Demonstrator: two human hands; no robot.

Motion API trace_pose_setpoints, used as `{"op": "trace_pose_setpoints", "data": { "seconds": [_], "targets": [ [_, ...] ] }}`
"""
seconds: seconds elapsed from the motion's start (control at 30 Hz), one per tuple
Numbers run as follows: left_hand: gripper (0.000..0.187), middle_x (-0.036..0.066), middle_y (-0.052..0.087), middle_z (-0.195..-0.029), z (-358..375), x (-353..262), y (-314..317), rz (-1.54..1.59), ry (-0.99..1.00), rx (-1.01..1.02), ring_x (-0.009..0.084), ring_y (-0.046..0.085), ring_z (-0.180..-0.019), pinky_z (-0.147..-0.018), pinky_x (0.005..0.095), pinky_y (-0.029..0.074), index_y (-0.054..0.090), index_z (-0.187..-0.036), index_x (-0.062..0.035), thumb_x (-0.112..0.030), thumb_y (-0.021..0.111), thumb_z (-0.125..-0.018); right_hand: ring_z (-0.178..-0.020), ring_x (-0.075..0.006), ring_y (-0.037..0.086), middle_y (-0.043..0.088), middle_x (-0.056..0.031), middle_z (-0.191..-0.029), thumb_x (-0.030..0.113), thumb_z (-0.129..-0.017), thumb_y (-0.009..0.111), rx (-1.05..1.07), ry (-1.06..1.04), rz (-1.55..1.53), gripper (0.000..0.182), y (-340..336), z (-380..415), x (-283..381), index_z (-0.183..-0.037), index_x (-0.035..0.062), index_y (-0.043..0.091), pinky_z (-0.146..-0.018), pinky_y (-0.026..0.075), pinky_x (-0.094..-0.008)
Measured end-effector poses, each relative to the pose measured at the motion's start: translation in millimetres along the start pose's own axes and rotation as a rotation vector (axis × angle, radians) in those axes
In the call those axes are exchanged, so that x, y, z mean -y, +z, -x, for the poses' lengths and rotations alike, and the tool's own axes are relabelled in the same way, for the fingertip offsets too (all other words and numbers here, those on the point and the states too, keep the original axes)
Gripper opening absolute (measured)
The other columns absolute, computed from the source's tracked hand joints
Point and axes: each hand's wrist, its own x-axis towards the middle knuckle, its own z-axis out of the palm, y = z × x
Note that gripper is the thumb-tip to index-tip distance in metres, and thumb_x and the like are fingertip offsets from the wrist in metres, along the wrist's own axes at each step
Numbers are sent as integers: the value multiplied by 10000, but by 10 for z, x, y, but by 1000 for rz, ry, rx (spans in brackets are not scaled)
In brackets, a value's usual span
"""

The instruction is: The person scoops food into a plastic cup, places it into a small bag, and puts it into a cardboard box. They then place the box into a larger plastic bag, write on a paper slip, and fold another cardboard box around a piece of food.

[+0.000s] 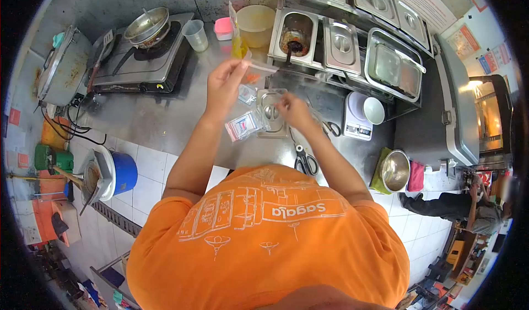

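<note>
My left hand [226,87] is raised over the counter with its fingers pinched on one end of a thin pale strip [263,66], which stretches to the right. Over the steel lid [271,125], my right hand [295,112] has its fingers curled together; whatever they hold, if anything, is too small to make out. A printed plastic packet [242,126] lies between my forearms, with a smaller clear packet [247,94] just beyond it. Black-handled scissors [306,161] rest at the counter's near edge, below my right hand.
A stove [140,62] with a pan [147,26] stands at the left, beside a plastic cup [195,34]. Steel containers [343,42] line the back. To the right are a scale [357,125] and a metal bowl [395,170]. Another person [468,205] is far right.
</note>
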Motion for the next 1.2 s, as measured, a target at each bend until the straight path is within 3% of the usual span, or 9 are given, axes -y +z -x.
{"op": "trace_pose_setpoints", "data": {
  "seconds": [0.13, 0.3, 0.47, 0.63, 0.7, 0.77, 0.9, 1.1, 1.2],
  "targets": [
    [145, 5, 594, -860, 151, 228, -326, -82, -125, 15, 73, 536, -823, -751, 218, 413, 639, -912, -5, -139, 588, -890, -789, -360, 640, 649, -209, -836, 206, -755, 605, 66, 137, 380, 225, 625, -177, -338, -900, 34, 617, -715, 512, -439],
    [100, 18, 553, -802, 179, 381, -751, -231, -84, 90, 96, 487, -745, -698, 224, 385, 626, -870, 15, -78, 592, -870, -810, -359, 645, 655, -205, -860, 188, -716, 613, 123, 220, 500, 262, 573, -261, -355, -894, -4, 601, -710, 519, -430],
    [96, 34, 527, -808, 153, 188, -1367, -439, 19, 168, 108, 502, -778, -726, 243, 399, 606, -828, 23, -59, 578, -870, -720, -301, 643, 650, -185, -772, 202, -670, 675, 159, 322, 296, 292, -248, 96, -212, -848, -19, 609, -678, 502, -380],
    [104, 34, 500, -832, 26, 252, -1735, -199, -176, 121, 112, 509, -789, -739, 248, 400, 592, -804, 17, -53, 564, -877, -646, -132, 578, 595, -57, -636, 104, -651, 679, 285, 280, -375, 191, -1112, 294, 1412, -747, 26, 533, -574, 451, -281],
    [107, 32, 490, -837, -38, 263, -1776, -163, -240, 138, 113, 507, -787, -746, 247, 397, 591, -802, 16, -52, 560, -879, -623, -114, 548, 581, -52, -641, 114, -642, 671, 156, 45, -121, 198, -1366, 18, 1751, -731, 30, 515, -555, 440, -268],
    [118, 31, 480, -826, -174, 184, -1617, -37, -179, 170, 112, 500, -767, -763, 241, 385, 589, -800, 16, -65, 559, -881, -631, -149, 576, 604, -92, -671, 146, -632, 665, -33, 101, 122, 204, -1484, -530, 1743, -737, 27, 537, -558, 450, -295],
    [131, 31, 476, -823, -296, 243, -1593, -49, -96, 241, 111, 490, -770, -770, 234, 372, 587, -796, 13, -85, 565, -879, -771, -343, 630, 648, -209, -815, 249, -634, 701, -143, 102, 417, 311, -1331, -1728, 888, -853, 36, 640, -712, 491, -390],
    [113, 36, 498, -831, -190, 276, -1688, 36, -181, 356, 117, 477, -811, -754, 235, 365, 583, -801, 8, -84, 567, -865, -851, -329, 629, 660, -151, -865, 339, -725, 650, -272, 59, 649, 341, -1175, -1805, 656, -925, 63, 637, -741, 496, -400],
    [98, 39, 506, -833, -144, 425, -1810, -26, -193, 351, 123, 479, -811, -762, 243, 369, 577, -800, 1, -78, 564, -858, -734, -303, 628, 657, -135, -783, 376, -782, 666, -420, 37, 421, 366, -1330, -1167, 1146, -928, 44, 616, -664, 481, -380]
  ]
}}
